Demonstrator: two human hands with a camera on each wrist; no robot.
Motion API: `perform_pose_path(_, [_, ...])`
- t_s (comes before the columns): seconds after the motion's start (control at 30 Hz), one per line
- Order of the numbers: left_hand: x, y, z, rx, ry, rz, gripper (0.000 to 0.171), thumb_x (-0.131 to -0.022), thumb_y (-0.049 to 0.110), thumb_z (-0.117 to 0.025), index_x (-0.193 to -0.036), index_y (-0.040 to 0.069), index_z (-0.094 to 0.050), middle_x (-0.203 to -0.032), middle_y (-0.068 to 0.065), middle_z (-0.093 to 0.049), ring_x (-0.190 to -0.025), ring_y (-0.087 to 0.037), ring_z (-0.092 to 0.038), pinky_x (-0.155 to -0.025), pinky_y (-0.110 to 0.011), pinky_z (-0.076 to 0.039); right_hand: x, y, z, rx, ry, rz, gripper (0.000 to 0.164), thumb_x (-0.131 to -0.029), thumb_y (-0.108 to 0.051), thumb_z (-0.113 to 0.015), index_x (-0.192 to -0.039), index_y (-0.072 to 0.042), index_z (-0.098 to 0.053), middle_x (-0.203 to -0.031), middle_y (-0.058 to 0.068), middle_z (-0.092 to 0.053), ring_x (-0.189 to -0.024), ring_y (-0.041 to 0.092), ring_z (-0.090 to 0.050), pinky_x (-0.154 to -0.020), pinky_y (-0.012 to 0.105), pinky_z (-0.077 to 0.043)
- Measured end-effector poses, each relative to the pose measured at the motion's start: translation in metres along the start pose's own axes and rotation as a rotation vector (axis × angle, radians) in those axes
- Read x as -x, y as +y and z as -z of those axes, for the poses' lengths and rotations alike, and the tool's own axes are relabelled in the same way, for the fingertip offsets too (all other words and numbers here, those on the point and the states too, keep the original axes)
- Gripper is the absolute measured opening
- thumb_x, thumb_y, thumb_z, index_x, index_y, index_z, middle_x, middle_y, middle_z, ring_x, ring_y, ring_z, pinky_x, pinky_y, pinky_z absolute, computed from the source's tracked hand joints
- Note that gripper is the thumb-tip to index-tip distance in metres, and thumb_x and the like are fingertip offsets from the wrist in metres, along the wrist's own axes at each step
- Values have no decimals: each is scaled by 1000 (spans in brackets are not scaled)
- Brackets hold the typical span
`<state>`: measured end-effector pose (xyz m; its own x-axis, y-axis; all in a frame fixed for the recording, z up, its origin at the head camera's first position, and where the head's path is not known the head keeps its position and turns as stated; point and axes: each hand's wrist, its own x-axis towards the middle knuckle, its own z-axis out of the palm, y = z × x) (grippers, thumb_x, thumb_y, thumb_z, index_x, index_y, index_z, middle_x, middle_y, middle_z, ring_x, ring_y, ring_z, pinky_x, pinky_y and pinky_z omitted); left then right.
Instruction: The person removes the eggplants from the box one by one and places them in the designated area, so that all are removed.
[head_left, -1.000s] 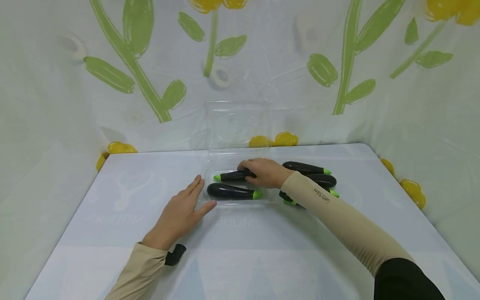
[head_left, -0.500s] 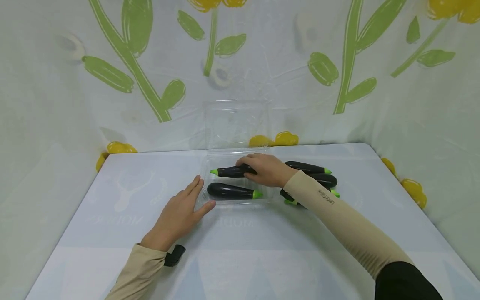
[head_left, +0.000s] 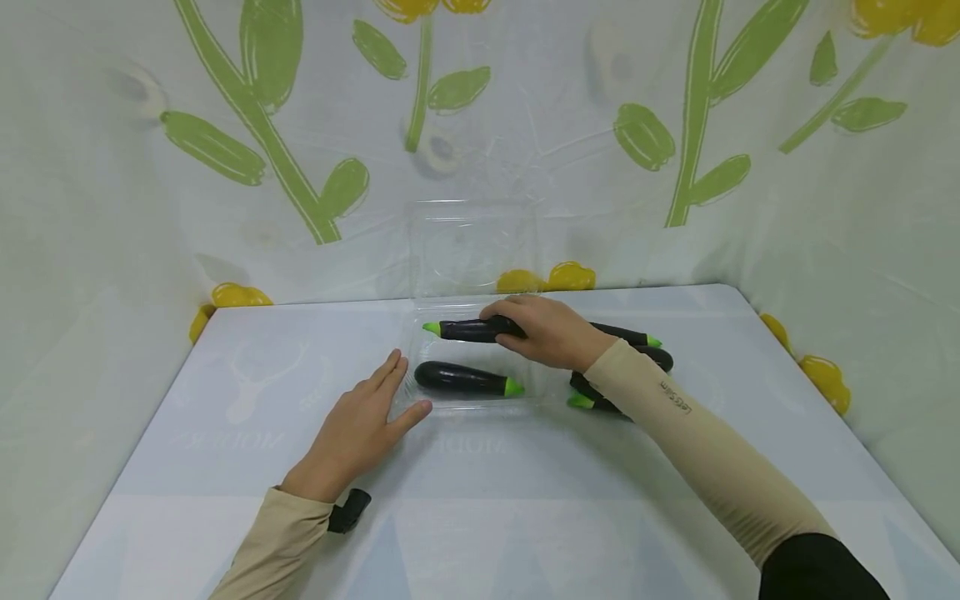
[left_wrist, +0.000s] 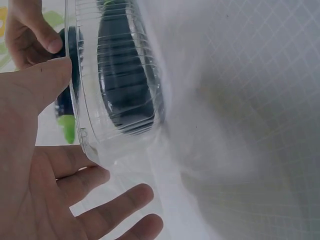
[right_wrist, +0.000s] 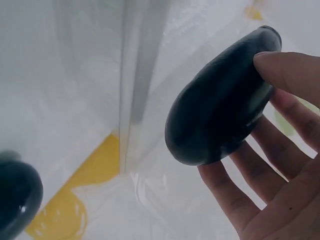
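Note:
My right hand (head_left: 551, 329) grips a dark eggplant (head_left: 465, 331) with a green stem end pointing left. It is held over the back part of a clear plastic clamshell box (head_left: 480, 407), whose lid (head_left: 474, 250) stands raised behind. In the right wrist view, thumb and fingers hold this eggplant (right_wrist: 222, 100) by its sides. Another eggplant (head_left: 459, 379) lies in the front of the box, stem to the right. My left hand (head_left: 360, 433) rests at the box's left side, fingers mostly straight. In the left wrist view its thumb touches the box rim (left_wrist: 75, 105).
Several more eggplants (head_left: 596, 400) lie on the white table (head_left: 480, 517) right of the box, partly hidden by my right forearm. A white curtain (head_left: 540, 125) with printed plants hangs close behind the table's back edge.
My right hand has lifted the eggplant and moved it toward the back of the box. The left hand stays at the box's left side.

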<state>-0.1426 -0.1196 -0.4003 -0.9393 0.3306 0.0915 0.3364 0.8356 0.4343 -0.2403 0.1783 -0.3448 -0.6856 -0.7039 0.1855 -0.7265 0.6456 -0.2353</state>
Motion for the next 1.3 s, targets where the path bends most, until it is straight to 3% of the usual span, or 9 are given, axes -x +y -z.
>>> perform_pose_path(0.13, [0, 1, -1, -5, 4, -10, 85, -99, 57, -56, -156, -2, -34, -164, -15, -26, -141, -42, -42, -111, -58, -38, 8, 4, 12, -22, 41, -14, 39, -97, -18, -71, -135, -13, -62, -130, 3, -65, -118, 21, -61, -100, 39, -51])
perform_pose_path(0.4, [-1, 2, 0, -26, 19, -21, 85, -99, 57, -56, -156, -3, -34, -164, -16, -27, -140, -43, -43, -111, -57, -38, 34, 27, 32, -51, 219, -24, 44, -98, -14, -69, -140, -14, -56, -136, 3, -61, -123, 22, -58, -100, 41, -49])
perform_pose_path(0.57, [0, 3, 0, -34, 27, -20, 84, -100, 56, -57, -155, -3, -34, -164, -17, -27, -138, -44, -44, -110, -58, -39, 55, 47, 41, -57, 253, -100, 44, -100, -12, -67, -142, -12, -54, -139, 7, -59, -127, 24, -54, -103, 44, -47])
perform_pose_path(0.73, [0, 4, 1, -40, 30, -21, 84, -100, 57, -55, -155, -4, -35, -164, -17, -27, -138, -44, -45, -109, -58, -40, 76, 68, 50, -59, 234, -232, 44, -100, -12, -67, -142, -10, -54, -139, 11, -58, -125, 28, -54, -102, 48, -47])
perform_pose_path(0.97, [1, 4, 1, -41, 32, -24, 84, -100, 57, -55, -154, -4, -35, -164, -18, -28, -138, -43, -45, -109, -58, -40, 98, 102, 53, -75, 142, -356, 42, -101, -12, -64, -141, -7, -53, -140, 16, -57, -125, 33, -54, -103, 53, -45])
perform_pose_path(1.3, [-1, 4, -1, -37, 20, -16, 84, -100, 56, -56, -155, -4, -35, -164, -18, -28, -138, -44, -45, -108, -59, -40, 107, 134, 46, -70, 4, -354, 39, -99, -6, -64, -137, 0, -56, -137, 22, -59, -127, 40, -54, -108, 57, -41])
